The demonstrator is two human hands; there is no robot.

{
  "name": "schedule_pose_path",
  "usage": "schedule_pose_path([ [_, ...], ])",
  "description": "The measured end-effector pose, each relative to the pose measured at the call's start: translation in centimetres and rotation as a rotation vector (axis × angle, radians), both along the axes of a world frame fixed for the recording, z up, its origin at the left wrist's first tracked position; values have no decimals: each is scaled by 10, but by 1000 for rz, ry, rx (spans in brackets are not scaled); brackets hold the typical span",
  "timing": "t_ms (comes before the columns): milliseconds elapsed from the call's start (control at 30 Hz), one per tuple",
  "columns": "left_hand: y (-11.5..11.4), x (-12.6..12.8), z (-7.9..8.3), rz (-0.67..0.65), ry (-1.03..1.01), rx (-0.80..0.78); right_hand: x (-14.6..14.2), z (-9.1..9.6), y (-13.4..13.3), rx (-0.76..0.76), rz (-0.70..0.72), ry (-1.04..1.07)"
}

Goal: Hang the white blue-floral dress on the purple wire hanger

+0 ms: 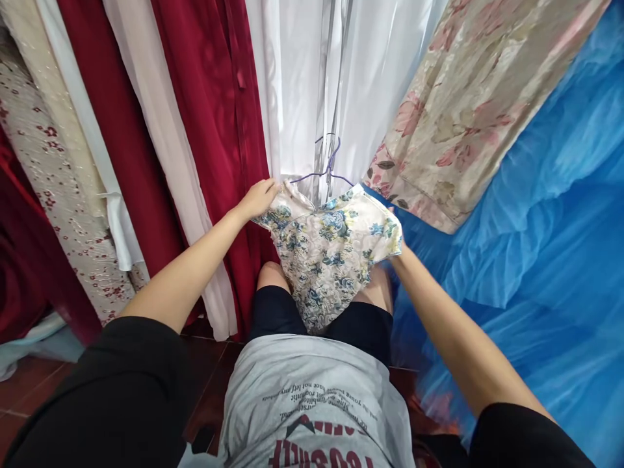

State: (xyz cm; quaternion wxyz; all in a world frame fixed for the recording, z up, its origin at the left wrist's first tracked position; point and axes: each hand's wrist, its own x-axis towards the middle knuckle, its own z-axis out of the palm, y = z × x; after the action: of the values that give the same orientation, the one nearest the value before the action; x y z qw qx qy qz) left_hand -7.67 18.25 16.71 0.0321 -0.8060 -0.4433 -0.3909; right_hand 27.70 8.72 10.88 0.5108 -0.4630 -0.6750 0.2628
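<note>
A white garment with blue and yellow flowers (331,250) hangs on a purple wire hanger (327,169) in front of me, its lower part draping over my knees. My left hand (259,197) is closed on the garment's left shoulder edge. On the right side, my right hand (397,250) is almost wholly hidden behind the cloth; only the wrist shows at the garment's right edge. The hanger's hook rises in front of white plastic-covered cloth (322,78).
Dark red dresses (205,97), white cloth (141,84) and cream sequined fabric (53,162) hang at the left. A beige dress with pink flowers (468,104) hangs at the upper right. Blue tulle (550,247) fills the right side. Red-brown floor tiles (29,390) show at the lower left.
</note>
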Motion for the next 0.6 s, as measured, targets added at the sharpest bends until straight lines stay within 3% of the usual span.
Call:
schedule_pose_path([
  [67,-8,-9,-4,7,-10,27,23,0,-4,-150,121,238],
  [133,-12,-10,-3,49,-70,59,39,6,-8,-229,151,446],
  [233,-13,1,10,76,-259,182,43,29,-11,-173,89,652],
  [333,-14,15,34,-15,-352,270,38,58,-19,-124,88,828],
  [400,-19,24,46,-93,-265,272,32,67,-31,-19,22,950],
  [500,-32,38,45,-167,-2,284,17,59,-66,338,-167,1034],
  [600,-43,55,21,-202,110,324,-12,36,-115,620,-231,636],
])
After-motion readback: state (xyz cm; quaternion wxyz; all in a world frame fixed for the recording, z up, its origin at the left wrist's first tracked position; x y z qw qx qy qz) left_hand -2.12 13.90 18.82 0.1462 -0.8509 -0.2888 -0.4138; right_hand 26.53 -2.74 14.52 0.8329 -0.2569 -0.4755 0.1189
